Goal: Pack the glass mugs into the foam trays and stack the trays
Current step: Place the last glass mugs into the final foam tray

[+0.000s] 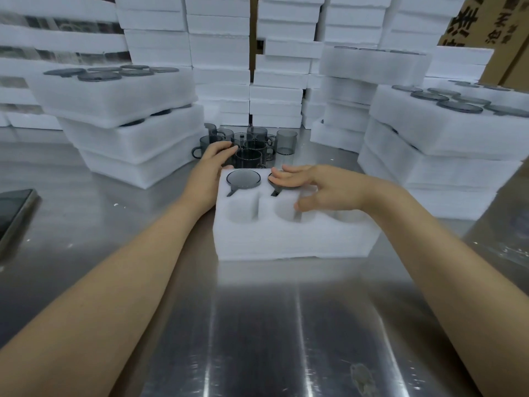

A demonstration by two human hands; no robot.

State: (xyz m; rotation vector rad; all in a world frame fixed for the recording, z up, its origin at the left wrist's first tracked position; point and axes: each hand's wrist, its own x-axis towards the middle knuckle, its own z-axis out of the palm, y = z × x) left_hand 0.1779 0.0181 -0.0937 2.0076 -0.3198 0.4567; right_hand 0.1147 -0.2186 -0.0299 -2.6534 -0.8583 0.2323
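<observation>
A white foam tray [286, 236] lies on the steel table in front of me. One grey glass mug [243, 179] sits in its far-left pocket. A second mug [277, 188] is in the pocket beside it, under the flat spread fingers of my right hand [320, 187]. The near pockets hold nothing. My left hand [213, 164] reaches past the tray's left corner, fingers curled at a loose mug [248, 157] in the cluster of grey mugs [259, 140] behind the tray; a grip is unclear.
Stacks of filled foam trays stand at the left [126, 130] and at the right [440, 144]. Tall piles of white foam [220, 53] fill the back. A cardboard box [495, 30] is at the top right. A dark flat device [14, 210] lies at the left table edge.
</observation>
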